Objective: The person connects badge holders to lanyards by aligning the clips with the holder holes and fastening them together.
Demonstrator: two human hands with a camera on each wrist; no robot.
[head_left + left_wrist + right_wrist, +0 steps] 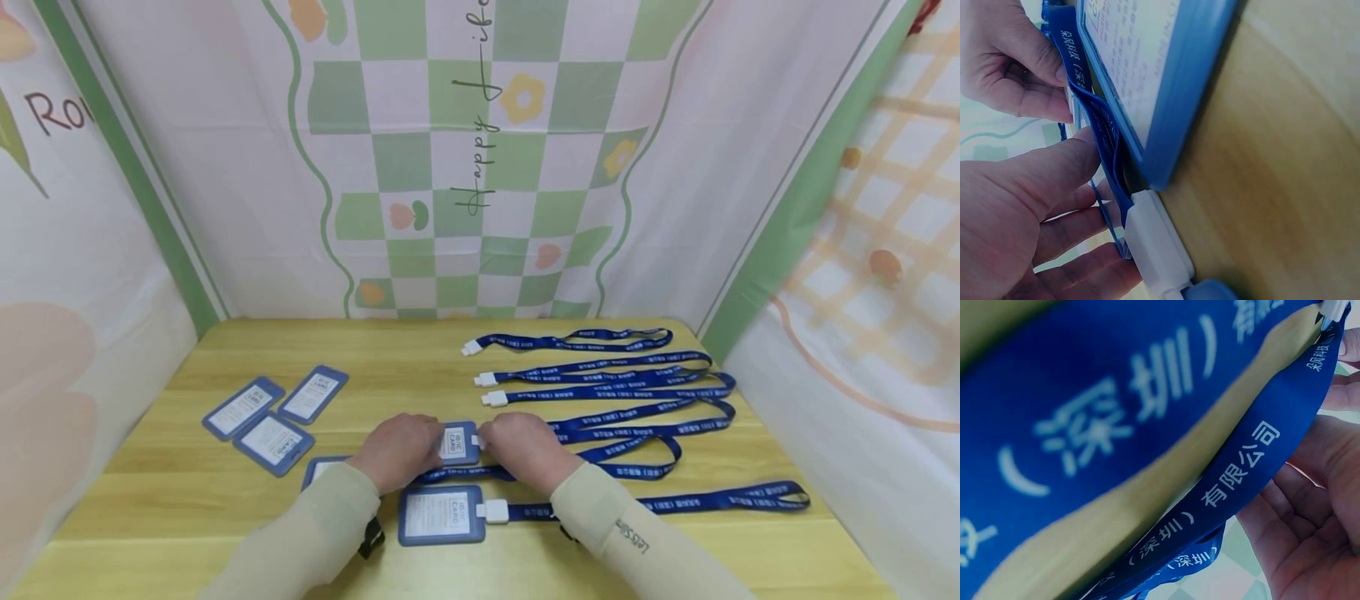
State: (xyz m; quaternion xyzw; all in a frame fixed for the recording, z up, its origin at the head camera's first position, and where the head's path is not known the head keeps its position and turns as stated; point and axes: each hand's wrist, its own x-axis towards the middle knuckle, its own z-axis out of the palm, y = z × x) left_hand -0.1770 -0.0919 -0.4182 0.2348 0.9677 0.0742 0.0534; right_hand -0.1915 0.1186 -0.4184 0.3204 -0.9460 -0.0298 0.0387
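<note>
In the head view my left hand (397, 454) grips the left side of a blue-framed ID badge holder (459, 443), thumb on the near side and fingers behind. My right hand (528, 446) pinches the white clip (478, 441) of a blue lanyard (645, 421) at the holder's right end. Whether the clip is fastened to the holder is hidden by the fingers. In the left wrist view another lanyard (1107, 128) with a white clip (1159, 244) passes before both hands. Printed lanyard straps fill much of the right wrist view, beside my right hand (1316, 506).
Nearest me lies a badge holder (442, 515) joined to a lanyard by a white clip (497, 511). Another holder (321, 468) is partly under the left forearm. Three loose holders (273, 442) lie at left. Three lanyards (600, 392) lie at back right. Fabric walls (480, 167) enclose the table.
</note>
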